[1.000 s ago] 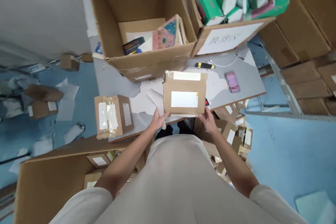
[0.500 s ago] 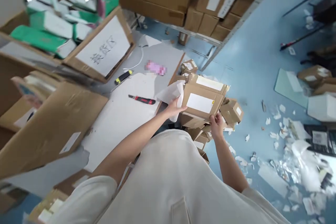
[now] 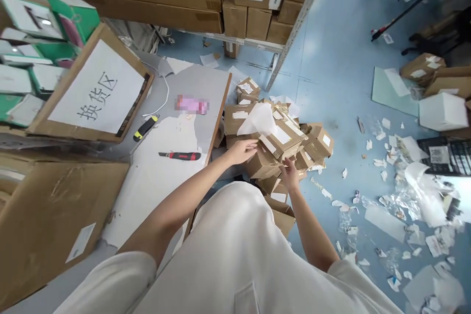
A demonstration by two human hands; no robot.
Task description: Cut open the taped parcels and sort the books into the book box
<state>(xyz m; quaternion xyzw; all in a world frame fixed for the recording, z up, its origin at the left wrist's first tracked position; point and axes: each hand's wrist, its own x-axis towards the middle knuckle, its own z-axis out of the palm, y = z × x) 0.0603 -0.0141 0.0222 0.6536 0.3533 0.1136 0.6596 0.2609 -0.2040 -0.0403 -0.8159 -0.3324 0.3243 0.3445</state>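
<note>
1. Since the earlier frame the labelled parcel [image 3: 281,138] has gone down from mid-air onto the heap of parcels [image 3: 312,149] on the floor beside the table [image 3: 165,181].
2. Left hand [image 3: 243,151]: fingers loosely spread beside the parcel, a white paper sheet [image 3: 259,120] at their tips; whether they pinch it is unclear. Right hand [image 3: 290,176]: fingers curled at the parcel's lower edge.
3. Risk: the heap is loose and tilted, so the parcel may slide off.
4. Writing: carton sign [image 3: 96,91] reads "换货区"; parcel labels illegible.
</note>
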